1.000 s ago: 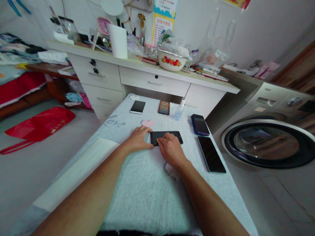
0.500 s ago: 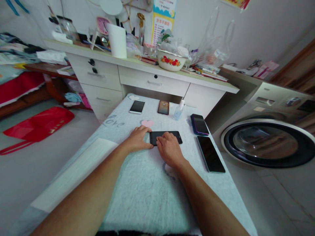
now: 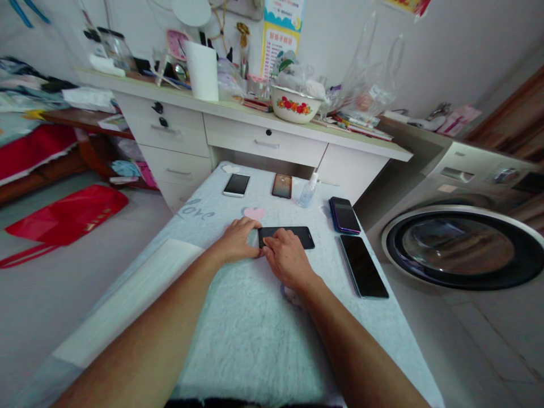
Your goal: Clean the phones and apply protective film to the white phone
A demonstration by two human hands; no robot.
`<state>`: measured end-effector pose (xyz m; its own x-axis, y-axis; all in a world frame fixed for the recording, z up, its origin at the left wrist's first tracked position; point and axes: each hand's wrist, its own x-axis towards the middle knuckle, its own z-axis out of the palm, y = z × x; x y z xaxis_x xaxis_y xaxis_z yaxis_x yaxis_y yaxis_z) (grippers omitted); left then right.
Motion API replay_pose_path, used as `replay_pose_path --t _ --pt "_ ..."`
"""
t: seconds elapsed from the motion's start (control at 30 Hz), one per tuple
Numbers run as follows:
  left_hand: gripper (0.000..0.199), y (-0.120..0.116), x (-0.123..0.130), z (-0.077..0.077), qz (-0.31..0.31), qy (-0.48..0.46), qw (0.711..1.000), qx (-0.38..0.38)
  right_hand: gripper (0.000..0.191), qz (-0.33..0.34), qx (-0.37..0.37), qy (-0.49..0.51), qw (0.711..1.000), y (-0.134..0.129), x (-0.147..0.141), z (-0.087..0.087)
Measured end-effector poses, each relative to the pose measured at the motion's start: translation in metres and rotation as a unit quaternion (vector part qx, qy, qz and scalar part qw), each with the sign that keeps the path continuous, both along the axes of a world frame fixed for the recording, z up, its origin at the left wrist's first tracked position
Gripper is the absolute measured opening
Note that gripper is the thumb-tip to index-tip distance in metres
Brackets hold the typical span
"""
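Note:
A dark smartphone (image 3: 302, 237) lies flat, screen up, on the cloth-covered table (image 3: 238, 328). My left hand (image 3: 240, 241) grips its left end, thumb at the near edge and fingers at the far edge. Over the screen's left part, my right hand (image 3: 287, 255) is closed in a pinch, fingertips down on the glass. Whatever it pinches, if anything, is hidden; a small orange-tan spot shows at the fingertips. A clear spray bottle (image 3: 307, 191) stands beyond the phone.
Farther back lie a white-framed phone (image 3: 236, 185) and a brown phone-shaped item (image 3: 282, 186). To the right are a purple-edged phone (image 3: 345, 215) and a larger black phone (image 3: 364, 266). A long white strip (image 3: 127, 300) lies left. A washing machine (image 3: 463, 238) stands beside the table.
My right hand has slid a little left along the phone's screen, closer to my left hand. My left hand and the phone have hardly moved.

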<state>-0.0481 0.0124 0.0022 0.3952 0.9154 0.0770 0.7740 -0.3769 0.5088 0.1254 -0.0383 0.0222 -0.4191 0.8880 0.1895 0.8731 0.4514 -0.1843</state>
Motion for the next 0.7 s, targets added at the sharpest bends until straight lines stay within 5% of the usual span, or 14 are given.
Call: replay_pose_path --t 0.7 --pt "0.061 -0.0027 0.0000 0.0041 0.000 -0.011 1.000 -0.010 0.029 -0.027 -0.001 -0.005 1.000 0.0019 0.0076 0.0014"
